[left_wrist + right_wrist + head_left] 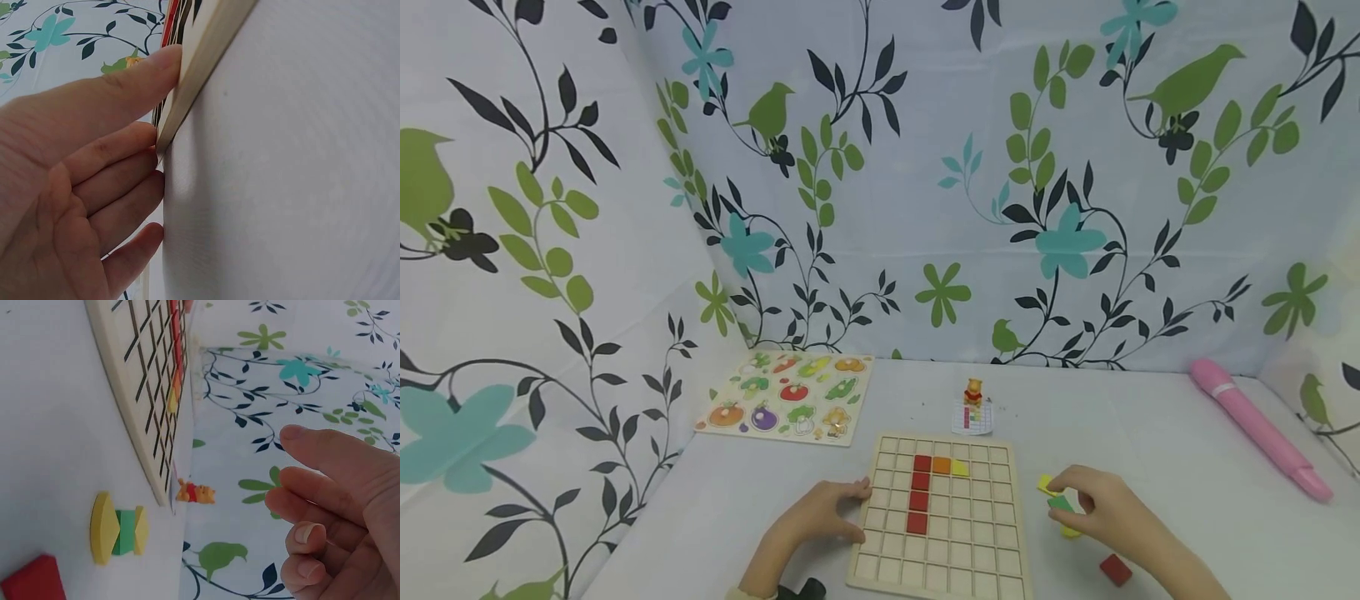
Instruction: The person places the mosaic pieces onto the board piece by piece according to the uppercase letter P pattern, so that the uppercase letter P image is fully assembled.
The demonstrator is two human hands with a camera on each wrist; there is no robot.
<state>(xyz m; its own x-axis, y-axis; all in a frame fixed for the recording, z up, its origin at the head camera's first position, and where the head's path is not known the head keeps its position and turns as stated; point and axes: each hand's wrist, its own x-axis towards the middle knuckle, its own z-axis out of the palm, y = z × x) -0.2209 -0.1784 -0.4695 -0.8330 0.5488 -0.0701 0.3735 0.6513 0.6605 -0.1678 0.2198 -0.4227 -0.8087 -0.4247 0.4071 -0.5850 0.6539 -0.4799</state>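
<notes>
A wooden grid board (895, 570) lies flat on the table. In it, several red tiles (918, 501) form a column, with an orange tile (942, 466) and a yellow tile (960, 468) to the right of the top one. My left hand (812, 517) touches the board's left edge with thumb and fingertips, fingers fairly straight in the left wrist view. Over the loose tiles right of the board hovers my right hand (1105, 506), thumb and fingers apart and nothing between them. Beneath it are a green tile (126, 532) and two yellow tiles (104, 529); a loose red tile (1116, 570) lies nearer.
Behind the board stands a small bear figure (973, 392) by a paper card with a coloured grid (972, 419). A vegetable peg puzzle (790, 398) lies back left. At the right is a pink pen-shaped object (1262, 429). Patterned cloth (880, 250) hangs behind the table.
</notes>
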